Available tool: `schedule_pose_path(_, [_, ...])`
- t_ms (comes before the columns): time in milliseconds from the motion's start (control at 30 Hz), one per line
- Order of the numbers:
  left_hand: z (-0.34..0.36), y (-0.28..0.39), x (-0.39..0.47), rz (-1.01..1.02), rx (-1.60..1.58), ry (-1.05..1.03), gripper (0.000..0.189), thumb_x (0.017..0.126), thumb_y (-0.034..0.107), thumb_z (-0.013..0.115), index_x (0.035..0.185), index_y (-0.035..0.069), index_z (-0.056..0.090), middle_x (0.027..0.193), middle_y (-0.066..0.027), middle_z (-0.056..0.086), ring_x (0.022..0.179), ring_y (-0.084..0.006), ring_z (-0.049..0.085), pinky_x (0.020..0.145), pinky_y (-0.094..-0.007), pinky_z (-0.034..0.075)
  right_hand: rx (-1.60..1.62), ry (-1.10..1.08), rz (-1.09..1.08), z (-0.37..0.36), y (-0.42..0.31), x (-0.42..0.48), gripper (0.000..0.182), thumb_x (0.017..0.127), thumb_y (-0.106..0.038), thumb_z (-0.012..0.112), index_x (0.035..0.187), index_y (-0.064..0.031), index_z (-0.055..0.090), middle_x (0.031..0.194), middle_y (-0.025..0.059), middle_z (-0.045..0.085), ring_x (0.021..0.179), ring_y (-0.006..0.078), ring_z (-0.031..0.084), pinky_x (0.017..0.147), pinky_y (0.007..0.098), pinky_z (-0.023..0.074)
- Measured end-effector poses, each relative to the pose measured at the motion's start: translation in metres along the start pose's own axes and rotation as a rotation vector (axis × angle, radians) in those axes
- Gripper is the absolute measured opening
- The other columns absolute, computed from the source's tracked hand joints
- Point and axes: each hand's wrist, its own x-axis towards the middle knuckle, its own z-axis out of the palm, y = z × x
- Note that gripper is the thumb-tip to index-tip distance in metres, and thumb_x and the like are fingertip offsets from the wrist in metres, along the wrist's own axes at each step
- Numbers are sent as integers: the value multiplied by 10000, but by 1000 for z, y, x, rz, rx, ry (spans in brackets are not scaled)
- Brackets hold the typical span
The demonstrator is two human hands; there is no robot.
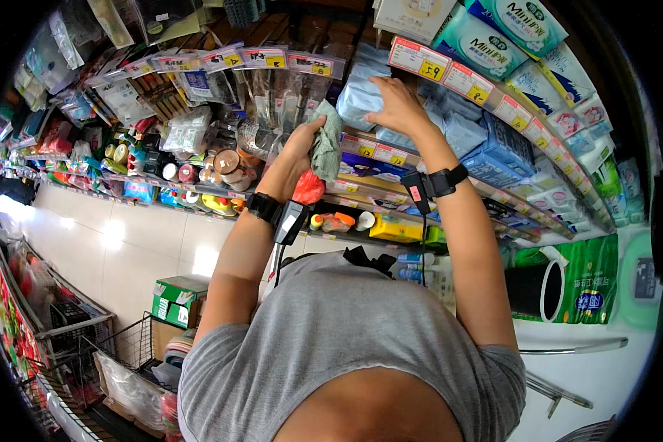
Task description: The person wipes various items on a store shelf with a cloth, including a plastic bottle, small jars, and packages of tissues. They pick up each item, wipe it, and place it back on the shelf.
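Note:
My left hand (301, 146) is closed on a crumpled green cloth (327, 145) that hangs in front of the shelves, above a red plastic bag (308, 188). To the right, my right hand (396, 105) rests with spread fingers on a light blue soft package (359, 99) on the shelf; whether it grips the package I cannot tell. More pale blue packages (464, 132) stand beside and behind that forearm. Price tags (418, 59) run along the shelf edge above my right hand. Both wrists bear black straps with small devices.
Bagged utensils (273, 102) hang at the left, over jars (228, 163) and bottles. Green and white packs (478, 47) fill the upper right shelf. Wire baskets (138, 342) and a green box (177, 301) stand at the lower left. A black bin (533, 290) is at the right.

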Motion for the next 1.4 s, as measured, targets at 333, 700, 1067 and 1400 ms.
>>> schedule_pose_path(333, [-12,-10,16,-30,30,23,227,892,230,476,880,26,573,760,-62,612,648,-181,590,587,-319,480,-106,-165,38,2,2,11,752,621,-343,692,1255,-48,415,1240,189,449,1180,308,388,983,451,269])
schedule_pose_path(700, [-16,-9,-5,30,60,128,225,886,230,494,940,23,562,783,-49,603,665,-172,586,601,-315,482,-150,-125,21,-21,50,-31,946,565,-305,746,1334,-19,276,1339,197,328,1248,316,296,1053,395,202])
schedule_pose_path(1067, [-4,-14,-17,159,80,21,199,884,223,505,935,39,560,795,-31,603,671,-145,585,597,-285,475,-231,-29,-44,-3,62,-38,619,551,-151,698,1099,20,466,1056,211,548,1078,325,477,1026,434,237])
schedule_pose_path(1400, [9,-19,-26,188,82,37,208,890,214,483,961,32,556,815,-28,598,698,-137,574,623,-278,462,-169,246,1,-27,45,-56,553,569,-203,681,1053,-17,489,1022,184,539,993,339,492,986,425,284])
